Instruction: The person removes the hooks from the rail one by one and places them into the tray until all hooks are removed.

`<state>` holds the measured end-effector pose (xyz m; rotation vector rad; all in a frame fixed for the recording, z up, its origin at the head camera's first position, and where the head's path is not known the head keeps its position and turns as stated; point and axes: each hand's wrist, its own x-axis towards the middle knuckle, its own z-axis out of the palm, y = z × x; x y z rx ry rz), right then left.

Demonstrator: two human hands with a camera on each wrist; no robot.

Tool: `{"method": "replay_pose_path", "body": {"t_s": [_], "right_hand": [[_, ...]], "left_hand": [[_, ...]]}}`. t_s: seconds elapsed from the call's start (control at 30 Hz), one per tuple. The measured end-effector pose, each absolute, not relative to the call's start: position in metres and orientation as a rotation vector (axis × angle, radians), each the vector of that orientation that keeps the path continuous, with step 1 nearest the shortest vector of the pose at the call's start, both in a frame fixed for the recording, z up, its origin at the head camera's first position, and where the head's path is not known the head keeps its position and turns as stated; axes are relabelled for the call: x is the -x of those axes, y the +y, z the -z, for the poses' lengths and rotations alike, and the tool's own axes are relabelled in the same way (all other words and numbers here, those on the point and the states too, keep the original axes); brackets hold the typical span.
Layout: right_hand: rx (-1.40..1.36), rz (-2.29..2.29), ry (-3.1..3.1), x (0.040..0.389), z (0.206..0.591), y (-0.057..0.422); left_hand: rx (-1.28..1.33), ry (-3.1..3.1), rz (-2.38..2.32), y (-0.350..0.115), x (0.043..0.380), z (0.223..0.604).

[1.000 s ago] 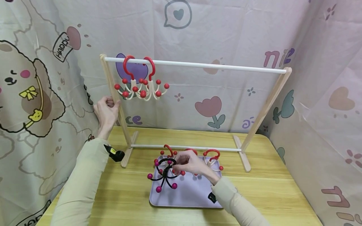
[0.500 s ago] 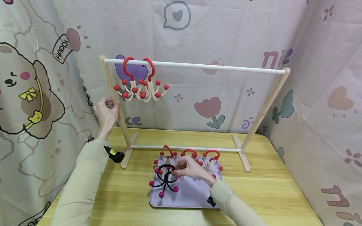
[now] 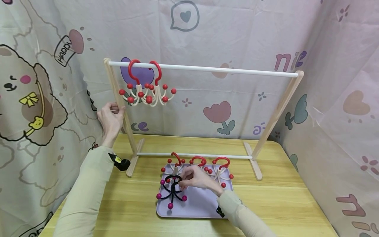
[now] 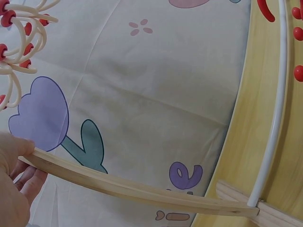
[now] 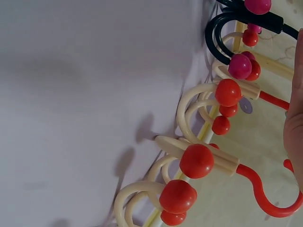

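In the head view my left hand (image 3: 111, 120) grips the left wooden post (image 3: 128, 127) of a rack, thumb and fingers around it; the left wrist view shows this too. My right hand (image 3: 195, 177) pinches the hook of a black multi-arm claw hanger (image 3: 173, 188) with magenta ball tips. It stands upright over the left part of a lilac tray (image 3: 195, 205); whether its tips touch the tray I cannot tell. Behind it are three cream claw hangers with red hooks: a left one (image 3: 176, 159), a middle one (image 3: 199, 158), partly hidden by my hand, and a right one (image 3: 221, 162).
Two more cream hangers, one left (image 3: 138, 89) and one right (image 3: 158, 89), hang from the rack's white top bar (image 3: 225, 70) near its left end. A lower white bar (image 3: 189, 154) runs behind the tray. The right post (image 3: 281, 112) stands on the wooden table (image 3: 281, 197).
My right hand has lowered the black claw hanger toward the tray, and the hanger is now more upright. The left hand keeps its grip on the post.
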<state>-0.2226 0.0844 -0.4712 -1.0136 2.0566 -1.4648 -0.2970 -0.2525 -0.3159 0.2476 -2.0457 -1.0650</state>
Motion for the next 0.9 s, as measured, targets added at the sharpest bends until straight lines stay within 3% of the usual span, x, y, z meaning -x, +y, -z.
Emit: {"method": "replay_pose_path", "body": {"t_s": [0.9], "right_hand": [[1.058, 1.425, 2.079, 0.2215, 0.4686, 0.0840]], "left_hand": [[-0.259, -2.054, 1.081, -0.2509, 0.2968, 0.3158]]}}
